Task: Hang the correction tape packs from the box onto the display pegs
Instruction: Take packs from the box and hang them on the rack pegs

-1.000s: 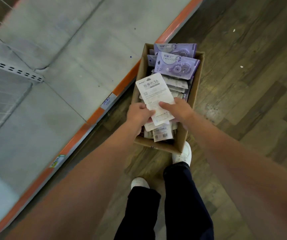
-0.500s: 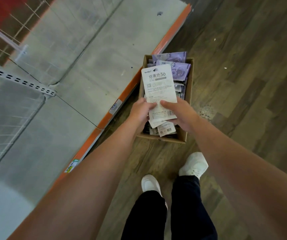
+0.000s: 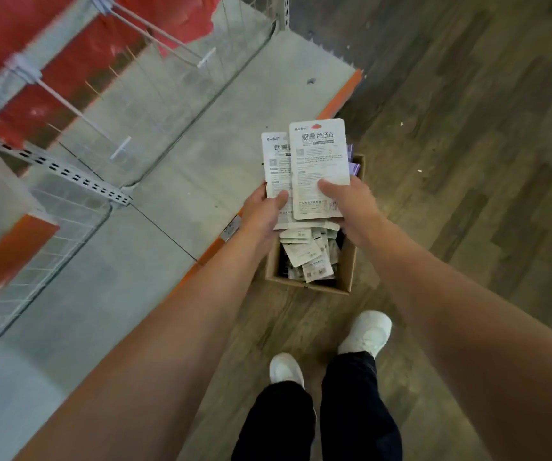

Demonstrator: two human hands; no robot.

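Observation:
Above the cardboard box (image 3: 346, 271) on the floor I hold correction tape packs with their white printed backs up. My right hand (image 3: 351, 207) grips the front pack (image 3: 319, 161), thumb on its face. My left hand (image 3: 263, 211) grips a second pack (image 3: 276, 161) that sits partly behind the first. Several more packs (image 3: 308, 254) lie in the box, with purple ones peeking out at its far end. Two display pegs (image 3: 78, 111) (image 3: 161, 38) stick out from the wire grid at upper left, both bare.
A grey base shelf (image 3: 175, 168) with an orange front edge runs along the left. Red panels (image 3: 22, 34) sit behind the wire grid. My white shoes (image 3: 364, 334) stand on the wood floor just below the box.
Both hands have lifted the packs higher out of the box and fanned them so two show side by side. The view has tilted up, bringing the pegs and red panels into sight.

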